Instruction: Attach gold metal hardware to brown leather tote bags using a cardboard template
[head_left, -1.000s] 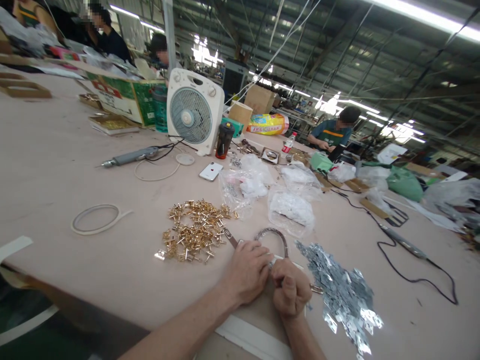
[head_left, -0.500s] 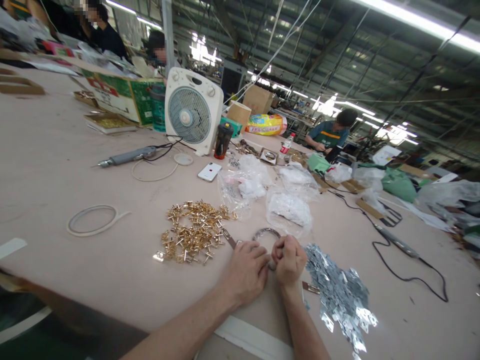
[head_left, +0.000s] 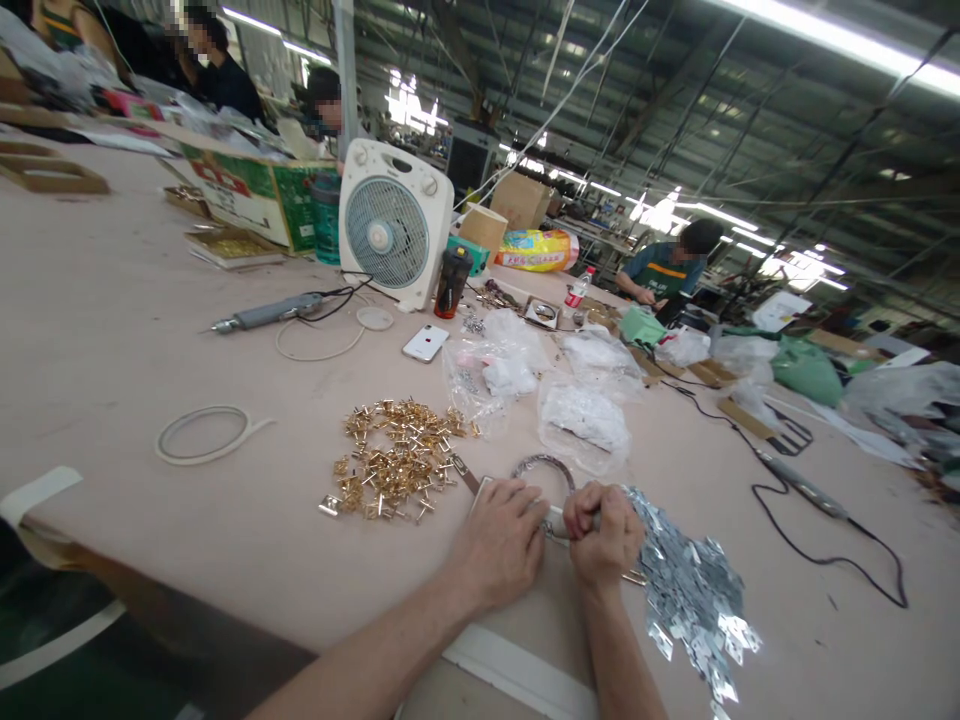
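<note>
My left hand (head_left: 501, 540) lies fairly flat, its fingers forward, pressing on a pale, flat workpiece (head_left: 555, 522) that shows only in part. Close by on the right, my right hand (head_left: 606, 530) is closed in a fist; what it grips is mostly hidden. Beyond the hands arches a dark, curved handle (head_left: 546, 462). A brown strap with a metal fitting (head_left: 465, 472) sticks out past my left fingertips. To the left is a heap of gold-coloured metal fittings (head_left: 397, 460). Thin silvery metal plates (head_left: 690, 580) lie heaped to the right of my right hand.
Clear plastic bags (head_left: 585, 420) and a white phone (head_left: 425, 343) lie ahead. A box fan (head_left: 390, 230) and a dark tumbler (head_left: 453, 283) stand farther back. Corded hand tools lie at left (head_left: 270, 312) and right (head_left: 806, 485). A tape roll (head_left: 204, 436) is at left. Several people sit beyond.
My right hand has moved a little right, away from my left hand, uncovering more of the pale workpiece. My left hand stays pressed down. The whole view has shifted slightly.
</note>
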